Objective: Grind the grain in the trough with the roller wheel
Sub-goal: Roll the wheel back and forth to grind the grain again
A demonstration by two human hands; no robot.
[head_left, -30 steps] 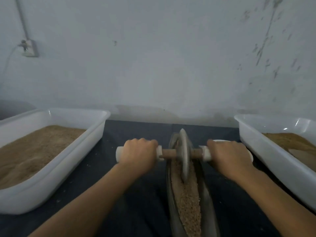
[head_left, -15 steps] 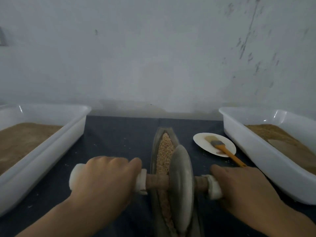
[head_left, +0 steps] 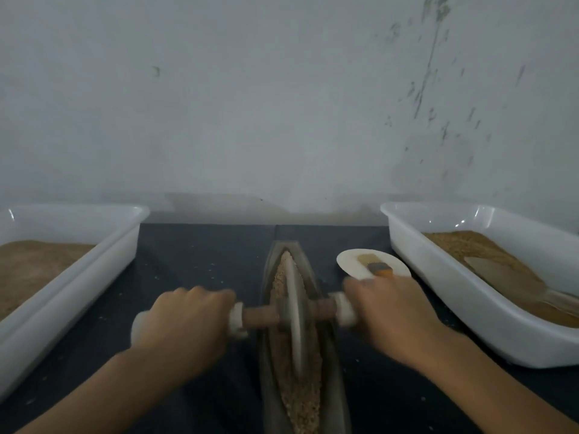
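Head view: left hand (head_left: 185, 324) curled round the left grip of the axle (head_left: 260, 317), right hand (head_left: 388, 314) curled round the right grip. Both hands blurred, so individual fingers are hard to read, but each wraps its handle. Wheel (head_left: 294, 314) stands upright on edge in the trough (head_left: 269, 308), about mid-length. Grain (head_left: 305, 399) fills the groove in front of and behind the wheel, still coarse by the look of it, so grinding is likely far from done.

Risks, as I judge them:
- uneven push from one hand tilts the wheel, the rim climbs the trough wall and jumps out
- pressing too hard throws grain over the sides; specks already lie on the dark table (head_left: 194, 264)
- overrunning the far tip, where the groove narrows, may derail the wheel or tip the trough
- the right hand passes just beside the plate (head_left: 347, 261) with the brush (head_left: 377, 267); drifting right could knock it

Room: trough runs straight away from the person, so travel is forward and back only. Left tub (head_left: 103, 255) is well apart from the left hand. Right tub (head_left: 438, 270) is near the right hand, with the plate between trough and tub. Far end of the trough stops short of the wall (head_left: 282, 104).
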